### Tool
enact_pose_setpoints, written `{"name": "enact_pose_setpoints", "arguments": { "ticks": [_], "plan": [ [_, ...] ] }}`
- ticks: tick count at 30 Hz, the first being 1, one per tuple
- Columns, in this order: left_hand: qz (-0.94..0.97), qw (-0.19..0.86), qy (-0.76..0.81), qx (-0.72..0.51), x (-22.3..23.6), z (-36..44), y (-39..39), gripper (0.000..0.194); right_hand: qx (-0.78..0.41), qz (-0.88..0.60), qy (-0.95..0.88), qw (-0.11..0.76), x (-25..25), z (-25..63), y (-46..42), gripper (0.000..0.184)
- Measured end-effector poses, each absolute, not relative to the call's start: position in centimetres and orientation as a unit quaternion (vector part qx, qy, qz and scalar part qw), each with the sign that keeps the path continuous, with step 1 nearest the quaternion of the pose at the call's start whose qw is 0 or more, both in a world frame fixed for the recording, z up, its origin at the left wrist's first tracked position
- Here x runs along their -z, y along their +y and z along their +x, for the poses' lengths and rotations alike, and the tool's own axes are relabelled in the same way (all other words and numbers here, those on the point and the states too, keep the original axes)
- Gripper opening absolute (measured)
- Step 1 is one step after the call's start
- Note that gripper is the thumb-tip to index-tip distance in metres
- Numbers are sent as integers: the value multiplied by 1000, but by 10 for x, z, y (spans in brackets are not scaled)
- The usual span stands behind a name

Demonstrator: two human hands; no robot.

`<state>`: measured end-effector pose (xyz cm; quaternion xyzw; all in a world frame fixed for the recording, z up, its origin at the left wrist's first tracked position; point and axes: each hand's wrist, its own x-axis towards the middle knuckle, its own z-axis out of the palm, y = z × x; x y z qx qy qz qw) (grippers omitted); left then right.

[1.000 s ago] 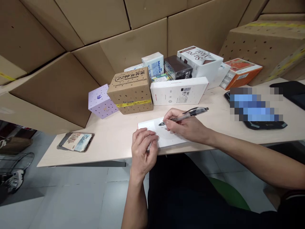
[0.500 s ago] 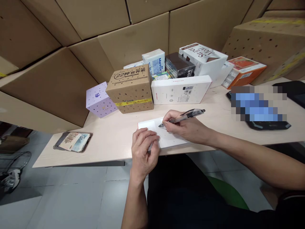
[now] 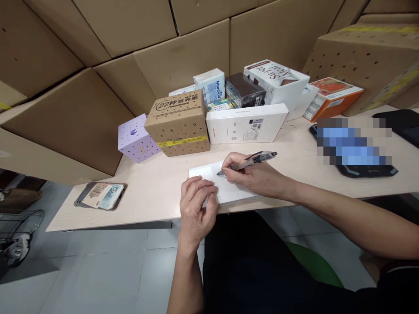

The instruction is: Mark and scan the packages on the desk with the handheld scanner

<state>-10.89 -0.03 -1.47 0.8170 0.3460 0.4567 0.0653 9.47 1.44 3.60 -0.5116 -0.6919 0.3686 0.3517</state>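
A flat white box [image 3: 234,195] with small dots and a red edge lies near the table's front edge. My right hand [image 3: 245,174] is closed round a pen [image 3: 253,160] with a clear barrel and dark tip. The pen leans to the right, its tip at the box's top surface; I cannot make out any marks. At the box's left end, my left hand [image 3: 198,205] presses on it with bent fingers together on top and the thumb close to them. That hand covers the near left corner.
Behind stand a brown carton [image 3: 178,124], a lilac box [image 3: 137,137], an upright white box [image 3: 247,124], a Super Meal box [image 3: 276,80] and an orange box [image 3: 334,98]. Banknotes [image 3: 103,195] lie on a phone-like case at left. A dark device [image 3: 366,171], partly blurred out, lies right.
The view has shifted slightly. The pen has tilted a little lower at its upper end, while its tip stays at about the same place on the box. My left hand stays put.
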Motion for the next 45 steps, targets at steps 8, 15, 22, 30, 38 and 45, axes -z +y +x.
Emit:
{"name": "enact_pose_setpoints", "arguments": {
  "ticks": [8, 15, 22, 30, 38, 45],
  "plan": [
    [814, 75, 347, -460, 15, -109, -1, 22, -374, -509, -697, 341, -38, 96, 15, 12],
    [813, 64, 349, -462, 15, -109, 0, 21, -413, -464, -626, 472, -32, 102, 13, 23],
    [809, 73, 343, -472, 16, -110, 0, 22, -338, -556, -501, 571, -43, 156, -13, 25],
    [803, 74, 343, -482, 18, -109, 1, 21, -190, -721, -649, 154, -23, 208, -27, 32],
    [806, 69, 336, -483, 18, -109, 2, 23, -43, -732, -675, 75, -14, 186, -11, 37],
    [808, 60, 326, -488, 17, -108, 2, 23, 129, -825, -534, 128, -17, 219, -47, 70]
  ]
}}
